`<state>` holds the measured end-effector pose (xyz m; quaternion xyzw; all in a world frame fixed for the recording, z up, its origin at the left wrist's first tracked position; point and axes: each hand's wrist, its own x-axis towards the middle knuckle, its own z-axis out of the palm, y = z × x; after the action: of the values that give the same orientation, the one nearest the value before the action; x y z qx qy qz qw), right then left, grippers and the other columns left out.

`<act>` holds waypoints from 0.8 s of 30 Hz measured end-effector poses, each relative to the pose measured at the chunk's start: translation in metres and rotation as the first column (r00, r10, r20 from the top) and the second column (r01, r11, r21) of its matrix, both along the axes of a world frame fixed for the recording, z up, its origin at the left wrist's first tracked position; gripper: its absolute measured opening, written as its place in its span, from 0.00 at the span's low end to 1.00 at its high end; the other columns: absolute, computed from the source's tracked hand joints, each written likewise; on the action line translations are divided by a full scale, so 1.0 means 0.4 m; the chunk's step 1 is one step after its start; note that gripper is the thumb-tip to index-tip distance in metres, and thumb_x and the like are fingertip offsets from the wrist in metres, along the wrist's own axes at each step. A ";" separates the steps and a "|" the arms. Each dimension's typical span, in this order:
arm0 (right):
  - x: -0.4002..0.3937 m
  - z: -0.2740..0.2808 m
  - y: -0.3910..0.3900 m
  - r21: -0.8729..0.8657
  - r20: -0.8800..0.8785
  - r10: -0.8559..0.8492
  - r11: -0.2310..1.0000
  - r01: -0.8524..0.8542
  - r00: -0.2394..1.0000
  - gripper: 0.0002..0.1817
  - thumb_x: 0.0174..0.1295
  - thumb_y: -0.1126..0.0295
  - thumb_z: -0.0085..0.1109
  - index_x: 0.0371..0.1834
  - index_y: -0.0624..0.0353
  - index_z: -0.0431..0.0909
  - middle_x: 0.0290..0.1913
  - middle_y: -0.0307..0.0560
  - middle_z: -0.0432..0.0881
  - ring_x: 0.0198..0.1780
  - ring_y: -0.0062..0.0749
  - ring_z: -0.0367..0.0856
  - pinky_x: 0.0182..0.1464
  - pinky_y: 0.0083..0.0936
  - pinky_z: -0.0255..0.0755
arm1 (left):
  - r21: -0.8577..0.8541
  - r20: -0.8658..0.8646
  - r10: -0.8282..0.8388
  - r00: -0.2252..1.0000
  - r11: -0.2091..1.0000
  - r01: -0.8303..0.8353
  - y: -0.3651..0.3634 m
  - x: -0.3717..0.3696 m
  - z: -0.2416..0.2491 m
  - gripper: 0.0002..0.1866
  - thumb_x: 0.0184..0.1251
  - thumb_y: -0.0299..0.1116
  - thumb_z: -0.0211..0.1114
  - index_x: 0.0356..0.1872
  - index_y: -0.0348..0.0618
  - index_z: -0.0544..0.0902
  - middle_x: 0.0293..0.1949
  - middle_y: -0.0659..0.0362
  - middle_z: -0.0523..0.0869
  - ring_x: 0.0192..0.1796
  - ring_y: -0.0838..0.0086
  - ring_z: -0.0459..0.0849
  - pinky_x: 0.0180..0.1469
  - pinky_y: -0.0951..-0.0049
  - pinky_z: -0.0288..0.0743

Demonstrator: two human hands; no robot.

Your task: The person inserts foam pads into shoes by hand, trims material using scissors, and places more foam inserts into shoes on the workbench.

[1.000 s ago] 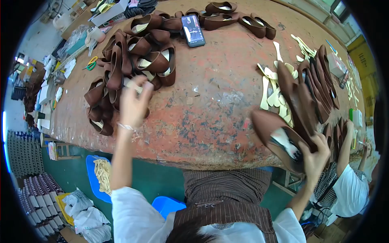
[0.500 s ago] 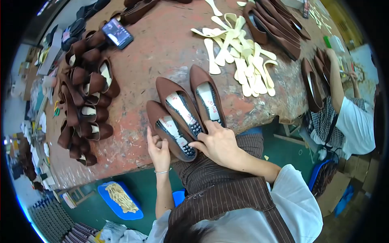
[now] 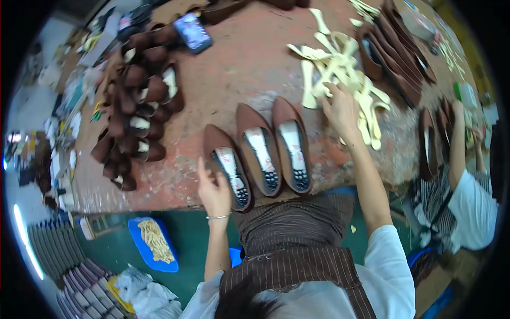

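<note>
Three brown shoes (image 3: 264, 149) are lined up side by side at the near table (image 3: 223, 74) edge, and the leftmost one is touched by the loosely open left hand (image 3: 213, 187). Further right, the cream insole pile (image 3: 340, 69) is reached into by the right hand (image 3: 340, 109); whether anything's gripped can't be made out.

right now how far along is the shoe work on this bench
Apparently done: brown shoes heaped at the table's far left. In hand: three shoes lined up at the near edge; the left hand touches the leftmost one, and the right hand is on the pile of cream insoles. Left: a row of brown shoes beyond the insoles.
</note>
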<state>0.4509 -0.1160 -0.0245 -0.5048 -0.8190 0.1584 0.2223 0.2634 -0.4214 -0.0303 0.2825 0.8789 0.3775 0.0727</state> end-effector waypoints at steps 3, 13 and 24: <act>-0.031 -0.030 -0.001 0.059 0.061 0.032 0.998 -0.035 0.998 0.17 0.57 0.68 0.71 0.50 0.56 0.85 0.45 0.50 0.82 0.47 0.49 0.85 0.48 0.42 0.79 | -0.184 -0.358 -0.130 0.925 0.981 0.066 0.008 0.035 0.061 0.34 0.66 0.32 0.67 0.73 0.38 0.69 0.62 0.42 0.78 0.62 0.46 0.77 0.65 0.50 0.68; -0.016 -0.062 0.032 0.252 -0.084 0.099 0.965 -0.075 0.992 0.07 0.67 0.71 0.60 0.45 0.59 0.84 0.35 0.53 0.84 0.35 0.52 0.85 0.40 0.41 0.79 | -0.106 -0.197 -0.840 0.506 0.531 0.841 0.085 0.229 0.109 0.22 0.60 0.39 0.74 0.53 0.44 0.83 0.55 0.56 0.82 0.68 0.61 0.75 0.74 0.46 0.58; 0.128 0.247 -0.019 -0.105 -0.746 0.157 0.932 -0.347 0.647 0.11 0.76 0.77 0.52 0.53 0.70 0.82 0.40 0.47 0.88 0.39 0.26 0.88 0.42 0.21 0.84 | -0.099 -0.129 -0.828 0.545 0.558 0.824 0.064 0.219 0.096 0.16 0.58 0.29 0.74 0.48 0.43 0.85 0.45 0.58 0.85 0.56 0.64 0.82 0.72 0.45 0.63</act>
<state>0.5022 -0.1237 0.0745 -0.3034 -0.7002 0.4718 0.4417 0.3511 -0.3957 0.0080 0.6908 0.6504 0.2632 0.1746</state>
